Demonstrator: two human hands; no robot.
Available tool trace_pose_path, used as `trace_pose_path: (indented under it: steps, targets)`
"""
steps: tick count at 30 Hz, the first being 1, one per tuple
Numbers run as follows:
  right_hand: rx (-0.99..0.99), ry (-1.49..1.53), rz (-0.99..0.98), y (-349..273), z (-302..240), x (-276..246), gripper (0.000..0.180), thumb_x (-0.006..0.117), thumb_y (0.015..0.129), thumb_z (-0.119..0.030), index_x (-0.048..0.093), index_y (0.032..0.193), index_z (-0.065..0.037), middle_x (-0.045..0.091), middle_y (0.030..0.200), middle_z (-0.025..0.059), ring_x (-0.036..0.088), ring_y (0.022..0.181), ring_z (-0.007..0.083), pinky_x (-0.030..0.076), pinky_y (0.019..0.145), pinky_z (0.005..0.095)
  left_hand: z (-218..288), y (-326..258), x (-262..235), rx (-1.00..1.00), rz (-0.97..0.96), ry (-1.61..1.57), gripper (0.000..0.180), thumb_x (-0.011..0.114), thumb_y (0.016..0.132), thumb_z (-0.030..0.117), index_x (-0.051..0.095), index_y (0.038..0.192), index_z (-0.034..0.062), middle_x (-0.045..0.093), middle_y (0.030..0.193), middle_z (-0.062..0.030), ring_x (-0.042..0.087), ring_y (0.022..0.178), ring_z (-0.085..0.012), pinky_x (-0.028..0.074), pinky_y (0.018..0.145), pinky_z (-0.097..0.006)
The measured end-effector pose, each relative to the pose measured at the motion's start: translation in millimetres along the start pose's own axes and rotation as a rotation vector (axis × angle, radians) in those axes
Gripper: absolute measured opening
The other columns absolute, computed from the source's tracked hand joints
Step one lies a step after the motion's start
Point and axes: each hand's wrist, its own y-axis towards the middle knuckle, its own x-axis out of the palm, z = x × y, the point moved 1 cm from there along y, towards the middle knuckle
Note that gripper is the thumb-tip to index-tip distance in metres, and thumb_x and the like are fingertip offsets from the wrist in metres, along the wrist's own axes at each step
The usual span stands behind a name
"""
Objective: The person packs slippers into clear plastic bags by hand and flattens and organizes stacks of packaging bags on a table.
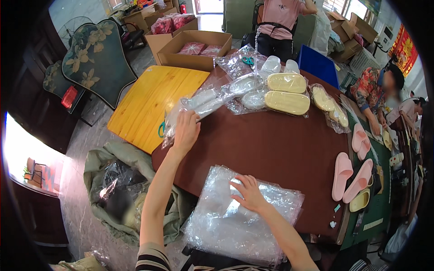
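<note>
My left hand [186, 130] reaches out to the far left edge of the brown table [275, 149] and closes on a clear plastic bag with white slippers [203, 101] in it. My right hand [247, 193] lies flat, fingers spread, on a stack of clear empty plastic bags [226, 221] at the table's near edge. Two cream-yellow slippers in plastic [287, 92] lie further back, with more bagged white slippers [246, 86] beside them.
Pink slippers [350, 174] lie at the right beside a green surface [384, 180]. A yellow wooden board [153, 104] with teal scissors sits left. An olive sack [122, 180] is on the floor. Cardboard boxes [194, 49] stand behind. Other people work at the back and right.
</note>
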Motion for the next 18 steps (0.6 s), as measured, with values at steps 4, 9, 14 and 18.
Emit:
trace_pose_path:
  steps: [4,9,14,18]
  targets:
    - [-0.018,-0.033,-0.055,-4,-2,-2,0.046,0.064,0.09,-0.021,0.056,0.135,-0.014,0.045,0.143,0.0122,0.04,0.134,0.0348,0.024,0.118,0.0551,24,-34,-25,0.036,-0.066,0.003,0.035,0.066,0.081,0.0,0.055,0.114,0.0022,0.052,0.116,-0.0148,0.054,0.108,-0.0331,0.047,0.098,-0.042]
    - [-0.086,-0.299,-0.078,5,-18,-9,0.044,0.06,0.087,-0.01,0.059,0.131,-0.009,0.049,0.142,0.017,0.038,0.139,0.0354,0.018,0.122,0.054,47,-71,-35,0.075,-0.197,-0.043,0.038,0.06,0.086,0.0,0.053,0.123,-0.0001,0.051,0.126,-0.0155,0.057,0.109,-0.0326,0.049,0.094,-0.04]
    - [-0.156,-0.372,0.03,4,-38,-15,0.035,0.058,0.085,-0.006,0.064,0.12,-0.006,0.052,0.141,0.0149,0.039,0.139,0.0354,0.02,0.121,0.0562,65,-96,-26,-0.043,-0.326,-0.024,0.047,0.058,0.087,0.005,0.051,0.134,-0.0012,0.054,0.128,-0.0179,0.057,0.115,-0.0334,0.046,0.101,-0.043]
    - [-0.123,-0.334,0.018,-28,-42,-11,0.037,0.065,0.084,-0.011,0.064,0.122,-0.01,0.054,0.138,0.0133,0.041,0.137,0.0338,0.02,0.119,0.0605,59,-118,-7,0.058,-0.313,0.293,0.055,0.065,0.077,0.003,0.053,0.131,0.0006,0.055,0.133,-0.0178,0.057,0.118,-0.0318,0.037,0.111,-0.048]
